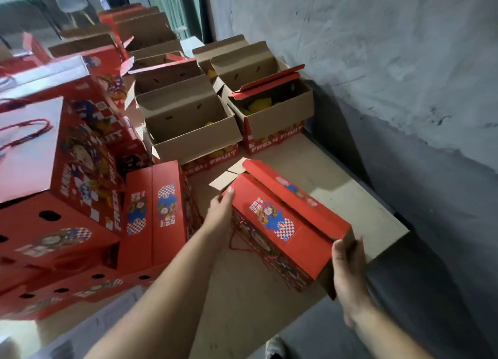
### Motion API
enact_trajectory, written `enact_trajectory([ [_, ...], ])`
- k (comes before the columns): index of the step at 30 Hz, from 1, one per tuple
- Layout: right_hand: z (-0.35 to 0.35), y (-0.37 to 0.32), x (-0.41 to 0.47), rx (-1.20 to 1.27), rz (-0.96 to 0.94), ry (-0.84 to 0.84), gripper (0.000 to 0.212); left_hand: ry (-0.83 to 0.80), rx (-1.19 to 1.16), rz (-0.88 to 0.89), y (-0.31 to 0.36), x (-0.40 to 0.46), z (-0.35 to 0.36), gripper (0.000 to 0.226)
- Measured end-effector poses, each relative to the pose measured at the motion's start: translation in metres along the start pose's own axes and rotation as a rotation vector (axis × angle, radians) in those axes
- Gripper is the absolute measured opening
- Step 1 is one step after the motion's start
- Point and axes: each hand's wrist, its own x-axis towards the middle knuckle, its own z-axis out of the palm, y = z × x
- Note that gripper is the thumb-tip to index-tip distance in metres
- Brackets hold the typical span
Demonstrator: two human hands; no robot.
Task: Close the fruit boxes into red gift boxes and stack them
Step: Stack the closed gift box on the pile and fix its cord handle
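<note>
I hold a red gift box (280, 218) between both hands above a flat cardboard sheet (350, 197) on the floor. Its top flaps are folded down, with one far flap still raised. My left hand (221, 210) grips the box's far-left end, thumb on top. My right hand (347, 267) grips the near-right end, thumb over the top edge. A red cord handle dangles down the box's side. Behind it stand several open fruit boxes (188, 127), their brown flaps up and yellow fruit visible inside. Closed red boxes are stacked at the left (67, 175).
A closed red box (159, 210) stands on the floor beside the left stack. A rough grey wall (404, 76) runs along the right. More open boxes line up toward the back. White sheets lie at the bottom left. A shoe tip (275, 348) shows at the bottom.
</note>
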Motion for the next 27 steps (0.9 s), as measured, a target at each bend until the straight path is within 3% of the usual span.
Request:
enact_trajectory([
  [3,0.008,0.011,-0.011,0.24,0.235,-0.086,0.095,-0.018,-0.008,0.02,0.004,0.022,-0.012,0.058],
  [6,0.0,0.008,-0.002,0.388,0.401,-0.13,0.073,0.052,0.063,0.087,-0.01,0.03,-0.002,0.042],
  [9,-0.017,0.006,0.018,0.183,0.418,0.001,0.064,0.162,0.029,0.077,-0.027,0.017,-0.001,0.041],
  [11,-0.033,-0.002,0.032,0.054,0.419,-0.031,0.064,0.201,-0.037,-0.02,-0.048,0.0,-0.015,0.044],
  [15,-0.047,-0.026,0.052,-0.12,0.571,-0.214,0.058,-0.003,-0.198,-0.046,-0.086,-0.042,-0.015,0.044],
  [18,-0.043,-0.029,0.058,-0.201,0.541,-0.175,0.043,-0.059,-0.162,0.004,-0.086,-0.053,-0.013,0.053],
  [21,-0.043,-0.02,0.047,-0.247,0.441,-0.013,0.03,-0.051,-0.145,0.036,-0.079,-0.054,-0.023,0.041],
  [24,-0.045,-0.007,0.021,-0.201,0.417,0.043,0.022,-0.045,-0.094,0.099,-0.079,-0.072,-0.029,0.023],
  [27,-0.051,-0.005,-0.012,-0.184,0.384,0.088,0.019,-0.062,-0.084,0.16,-0.084,-0.095,-0.041,0.024],
])
